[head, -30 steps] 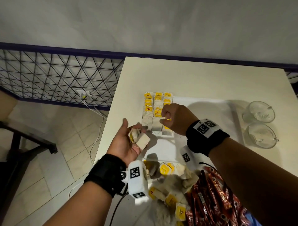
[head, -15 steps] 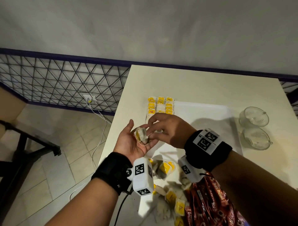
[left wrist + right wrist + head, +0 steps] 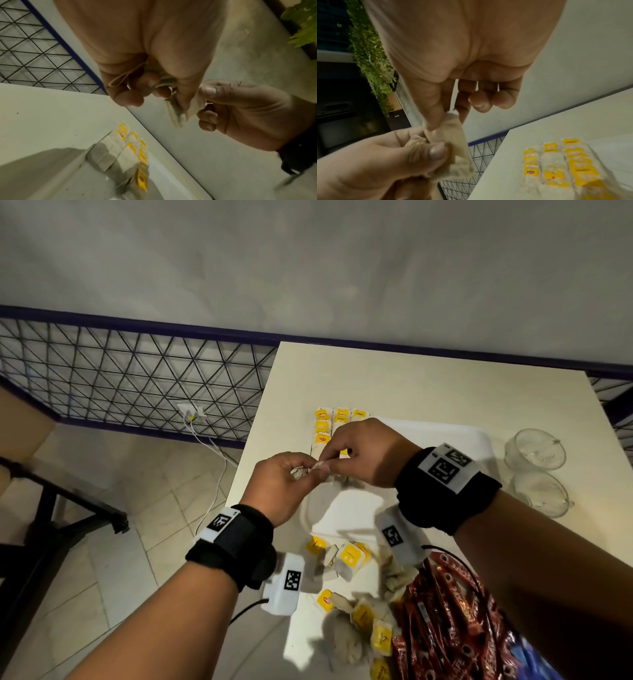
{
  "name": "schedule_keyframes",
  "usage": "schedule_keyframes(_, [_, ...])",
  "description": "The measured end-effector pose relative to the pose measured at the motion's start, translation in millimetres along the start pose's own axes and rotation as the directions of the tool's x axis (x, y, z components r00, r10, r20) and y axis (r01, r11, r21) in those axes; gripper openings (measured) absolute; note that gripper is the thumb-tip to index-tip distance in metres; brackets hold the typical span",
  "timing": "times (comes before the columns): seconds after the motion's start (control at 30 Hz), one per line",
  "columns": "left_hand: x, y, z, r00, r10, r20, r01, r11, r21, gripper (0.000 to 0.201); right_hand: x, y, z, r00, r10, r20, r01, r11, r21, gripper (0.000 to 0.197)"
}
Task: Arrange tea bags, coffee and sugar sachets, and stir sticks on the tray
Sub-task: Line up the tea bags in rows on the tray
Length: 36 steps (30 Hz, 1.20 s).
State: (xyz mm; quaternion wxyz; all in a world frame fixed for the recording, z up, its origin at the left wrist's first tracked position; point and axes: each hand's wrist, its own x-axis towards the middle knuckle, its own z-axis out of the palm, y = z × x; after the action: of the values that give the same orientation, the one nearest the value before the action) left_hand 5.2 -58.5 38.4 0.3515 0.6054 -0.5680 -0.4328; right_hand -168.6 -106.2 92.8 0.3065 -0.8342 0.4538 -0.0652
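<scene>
Both hands meet above the white tray (image 3: 445, 436) and hold one crumpled tea bag (image 3: 306, 472) between them. My left hand (image 3: 284, 484) grips its bunched end and looped string (image 3: 120, 79). My right hand (image 3: 363, 450) pinches the tea bag's (image 3: 452, 142) free corner between thumb and forefinger. The bag (image 3: 181, 112) hangs in the air, off the tray. Rows of tea bags with yellow tags (image 3: 329, 426) lie at the tray's far left corner, also seen as rows (image 3: 559, 162) in the right wrist view and rows (image 3: 126, 155) in the left wrist view.
A loose heap of tea bags (image 3: 352, 583) and red coffee sachets (image 3: 445, 628) lies on the table's near side. Two glass cups (image 3: 534, 470) stand right of the tray. The table's left edge drops to a tiled floor (image 3: 120, 542) with a wire fence behind.
My right hand left the rows on the tray and came to the left hand, taking the tea bag's corner. The left hand turned from palm up and closed on the bag.
</scene>
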Motion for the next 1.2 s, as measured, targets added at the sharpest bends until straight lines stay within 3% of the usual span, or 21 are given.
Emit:
schedule_keyframes(0.2, [4, -16, 2, 0.996, -0.092, 0.020, 0.088, 0.986, 0.145, 0.015, 18, 13, 4, 0.994, 0.106, 0.034, -0.104, 0.993, -0.061, 0.017])
schedule_keyframes(0.37, [7, -42, 6, 0.992, -0.121, -0.041, 0.127, 0.939, 0.320, 0.009, 27, 31, 33, 0.979, 0.166, 0.116, -0.155, 0.983, -0.099, 0.021])
schedule_keyframes(0.5, [11, -59, 15, 0.984, -0.176, -0.022, 0.173, 0.928, 0.329, 0.009, 31, 50, 57, 0.960, 0.197, 0.199, -0.184, 0.980, -0.079, 0.017])
schedule_keyframes(0.67, [16, -62, 20, 0.983, -0.186, 0.006, 0.175, 0.934, 0.310, 0.008, 44, 72, 67, 0.947, 0.295, 0.129, -0.283, 0.953, -0.108, 0.004])
schedule_keyframes(0.83, [22, -65, 20, 0.983, -0.183, 0.024, 0.168, 0.941, 0.293, 0.017, 55, 82, 64, 0.938, 0.334, 0.099, -0.324, 0.940, -0.103, 0.014])
schedule_keyframes(1.03, [21, -68, 23, 0.981, -0.194, 0.019, 0.181, 0.941, 0.288, 0.008, 63, 90, 67, 0.937, 0.347, 0.047, -0.343, 0.936, -0.077, 0.018])
schedule_keyframes(1.2, [19, -72, 26, 0.962, -0.273, -0.003, 0.250, 0.875, 0.414, 0.016, 60, 86, 71, 0.923, 0.383, -0.024, -0.383, 0.917, -0.107, 0.026])
